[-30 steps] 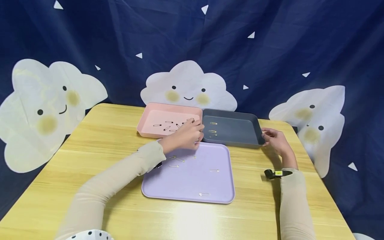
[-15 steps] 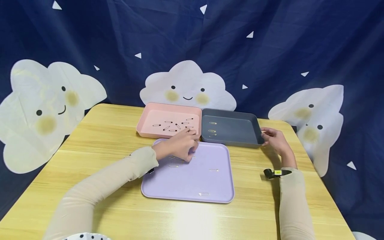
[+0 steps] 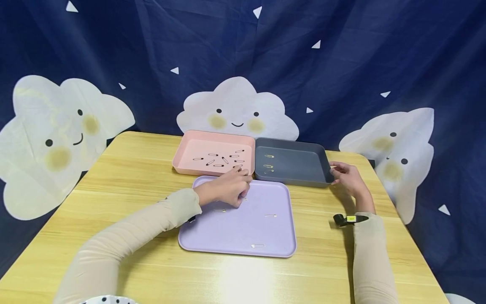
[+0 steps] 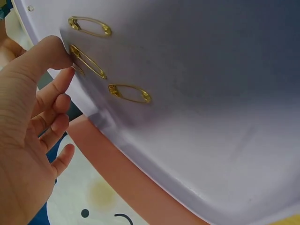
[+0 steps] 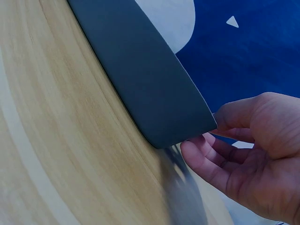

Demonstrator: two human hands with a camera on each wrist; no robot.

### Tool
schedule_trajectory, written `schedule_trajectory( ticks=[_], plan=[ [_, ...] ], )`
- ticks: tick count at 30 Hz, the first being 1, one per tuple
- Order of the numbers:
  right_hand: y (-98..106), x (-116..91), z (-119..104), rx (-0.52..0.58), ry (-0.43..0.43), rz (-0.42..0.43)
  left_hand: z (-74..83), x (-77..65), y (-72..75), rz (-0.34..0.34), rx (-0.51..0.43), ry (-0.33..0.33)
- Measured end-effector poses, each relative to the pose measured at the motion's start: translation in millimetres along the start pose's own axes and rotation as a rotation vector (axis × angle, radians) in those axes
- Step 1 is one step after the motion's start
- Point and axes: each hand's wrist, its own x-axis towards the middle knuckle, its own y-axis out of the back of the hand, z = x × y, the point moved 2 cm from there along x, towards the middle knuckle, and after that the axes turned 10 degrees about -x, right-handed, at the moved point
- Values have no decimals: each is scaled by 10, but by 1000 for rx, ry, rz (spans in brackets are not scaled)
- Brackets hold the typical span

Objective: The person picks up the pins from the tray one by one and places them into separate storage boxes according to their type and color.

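Note:
In the head view my left hand (image 3: 229,188) reaches down over the far part of the lilac tray (image 3: 243,230). Its thumb and index finger pinch at a gold safety pin (image 4: 78,70), mostly hidden by the fingertips in the left wrist view. Several gold safety pins lie close by, one of them (image 4: 130,93) below the fingertips in that view. My right hand (image 3: 347,179) holds the right end of the dark grey tray (image 3: 300,162), fingers and thumb at its corner (image 5: 201,129) in the right wrist view.
Left of the grey tray, a pink tray (image 3: 186,162) holds several black safety pins (image 3: 225,160). Gold safety pins (image 3: 268,166) lie inside the grey tray. Others (image 3: 258,245) are scattered on the lilac one. Behind the wooden table (image 3: 152,274) hangs a blue cloud-print curtain (image 3: 212,42).
My left hand has moved from the pink tray back toward me, down over the lilac tray, uncovering black safety pins. My right hand has stayed at the grey tray.

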Motion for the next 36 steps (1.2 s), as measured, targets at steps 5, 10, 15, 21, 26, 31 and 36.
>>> schedule_trajectory(
  ticks=[5, 10, 15, 21, 26, 31, 36],
  plan=[
    [-4, 6, 11, 4, -6, -2, 22, 28, -6, -7, 25, -4],
    [2, 19, 28, 4, -10, -6, 38, 44, -2, -5, 43, -7],
    [6, 12, 20, 0, -4, -2, 36, 61, -11, -20, 49, 1],
    [-3, -12, -20, -2, 0, 2, 55, 86, -16, -38, 73, 13],
    [-11, -16, -29, -6, 2, 0, 81, 109, 5, -40, 81, 5],
    [-10, -12, -21, -12, 14, 4, 110, 155, 46, -33, 109, -16],
    [-5, -7, -1, -16, 11, 8, 141, 233, 126, -35, 138, -20]
  ],
)
